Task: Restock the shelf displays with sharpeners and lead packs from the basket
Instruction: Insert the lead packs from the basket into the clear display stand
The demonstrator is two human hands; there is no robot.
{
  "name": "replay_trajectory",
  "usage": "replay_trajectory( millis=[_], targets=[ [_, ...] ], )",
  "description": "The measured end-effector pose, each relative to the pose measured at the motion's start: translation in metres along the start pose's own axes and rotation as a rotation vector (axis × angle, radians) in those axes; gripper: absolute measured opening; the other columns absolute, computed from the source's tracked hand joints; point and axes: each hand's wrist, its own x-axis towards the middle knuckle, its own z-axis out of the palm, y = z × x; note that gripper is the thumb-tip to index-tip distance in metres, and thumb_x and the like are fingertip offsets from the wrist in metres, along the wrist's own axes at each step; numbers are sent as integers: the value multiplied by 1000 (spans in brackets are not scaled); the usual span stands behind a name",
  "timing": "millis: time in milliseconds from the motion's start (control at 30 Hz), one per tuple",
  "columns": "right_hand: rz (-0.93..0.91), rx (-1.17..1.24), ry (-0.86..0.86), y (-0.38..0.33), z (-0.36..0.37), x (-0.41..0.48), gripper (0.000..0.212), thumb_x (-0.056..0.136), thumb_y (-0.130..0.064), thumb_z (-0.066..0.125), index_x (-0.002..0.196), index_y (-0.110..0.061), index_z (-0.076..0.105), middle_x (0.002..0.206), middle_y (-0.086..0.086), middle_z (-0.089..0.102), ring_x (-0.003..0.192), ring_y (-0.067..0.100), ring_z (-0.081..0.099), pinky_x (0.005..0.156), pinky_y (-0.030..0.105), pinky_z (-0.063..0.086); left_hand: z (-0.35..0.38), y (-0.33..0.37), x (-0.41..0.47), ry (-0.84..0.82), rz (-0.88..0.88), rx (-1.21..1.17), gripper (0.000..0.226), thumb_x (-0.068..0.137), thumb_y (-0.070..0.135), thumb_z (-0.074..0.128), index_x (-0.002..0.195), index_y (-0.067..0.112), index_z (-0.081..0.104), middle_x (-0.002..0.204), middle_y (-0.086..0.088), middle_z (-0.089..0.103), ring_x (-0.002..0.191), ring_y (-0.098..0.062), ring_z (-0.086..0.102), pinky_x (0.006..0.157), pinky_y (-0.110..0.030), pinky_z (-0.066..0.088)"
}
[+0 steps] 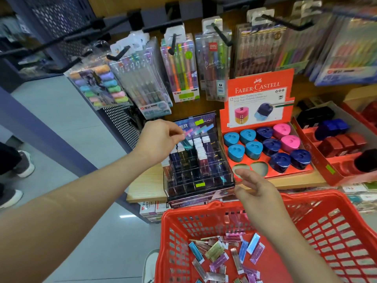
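My left hand point(161, 137) pinches a teal lead pack point(187, 144) over the back rows of the clear acrylic lead display point(204, 180), whose rear slots hold several packs. My right hand point(253, 188) hovers open with relaxed fingers above the shelf edge, between the display and the red Faber-Castell sharpener box point(259, 94). That box holds several blue, navy and pink sharpeners point(271, 146), with two bare slots at its front left. The red basket point(318, 203) below holds several loose lead packs point(224, 256) in teal, pink, purple and gold.
Pen and highlighter packs point(181, 66) hang on black hooks above the shelf. A second red tray point(336, 172) with dark and red sharpeners stands at right. Another person's shoes point(26, 164) are on the floor at far left.
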Motion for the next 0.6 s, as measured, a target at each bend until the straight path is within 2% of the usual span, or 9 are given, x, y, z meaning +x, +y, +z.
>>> replay_trajectory(
  millis=[100,167,267,367,467,600],
  targets=[
    [-1,-35,-65,5,3,3,38,91,-9,61,125,-27,60,121,-5,62,111,5,55,97,29,45,13,-2,5,-19,31,56,16,89,25,66,99,17,75,98,3,72,90,-13,62,88,-31,50],
    [0,-10,-80,7,4,4,38,92,-9,60,125,-26,60,123,-4,63,114,5,56,95,24,42,20,-3,6,-33,98,127,15,89,25,66,96,16,75,96,-1,71,91,-17,63,86,-34,50],
    [2,30,-91,7,3,5,36,91,-5,59,118,-29,59,119,-4,64,112,5,59,91,21,43,29,-3,5,-71,166,234,16,91,27,62,95,16,74,95,-1,67,92,-21,61,83,-34,48],
    [-4,54,-103,7,1,5,37,90,-2,58,112,-32,58,116,-6,64,108,3,60,82,13,43,37,-4,6,-102,211,339,21,93,30,57,98,17,72,98,-1,66,94,-21,61,84,-34,48],
    [-12,77,-96,10,1,5,37,91,-1,58,109,-33,58,116,-6,64,106,3,61,81,12,43,41,-4,9,-131,239,415,20,94,29,54,101,15,67,101,-3,63,95,-23,60,83,-35,48],
    [-21,46,-116,7,-7,1,36,91,-1,58,105,-34,60,108,-10,66,98,-1,63,74,7,45,35,2,9,-91,189,360,16,91,27,59,101,16,65,101,-3,64,95,-23,59,79,-33,47]
  ],
)
